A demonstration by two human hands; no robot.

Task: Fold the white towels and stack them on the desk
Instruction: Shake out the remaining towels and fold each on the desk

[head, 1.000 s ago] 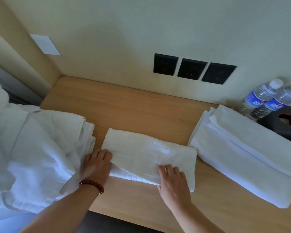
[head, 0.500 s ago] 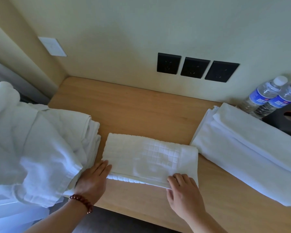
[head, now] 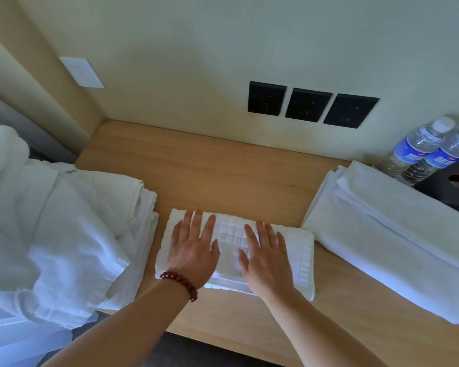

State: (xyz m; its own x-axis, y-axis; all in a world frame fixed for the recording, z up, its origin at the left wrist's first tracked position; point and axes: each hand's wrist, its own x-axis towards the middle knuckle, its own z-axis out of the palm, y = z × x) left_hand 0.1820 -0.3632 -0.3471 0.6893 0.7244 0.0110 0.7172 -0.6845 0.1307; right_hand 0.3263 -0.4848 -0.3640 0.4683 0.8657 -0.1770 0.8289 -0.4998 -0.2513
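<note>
Head view shows both hands lying flat with straight fingers on a folded waffle-textured white towel (head: 294,247) at the front middle of the wooden desk (head: 223,176), the left hand (head: 192,250) on its left half and the right hand (head: 266,256) on its right half. Unfolded white linen (head: 51,234) is heaped at the desk's left end, and folded white towels (head: 395,245) are stacked at its right end, beside two water bottles (head: 421,152).

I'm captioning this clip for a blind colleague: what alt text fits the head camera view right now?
Two bare hands, left hand and right hand, press flat on a folded white waffle towel on a wooden desk. Unfolded white linen is heaped at left; folded towels and two water bottles sit at right.
</note>
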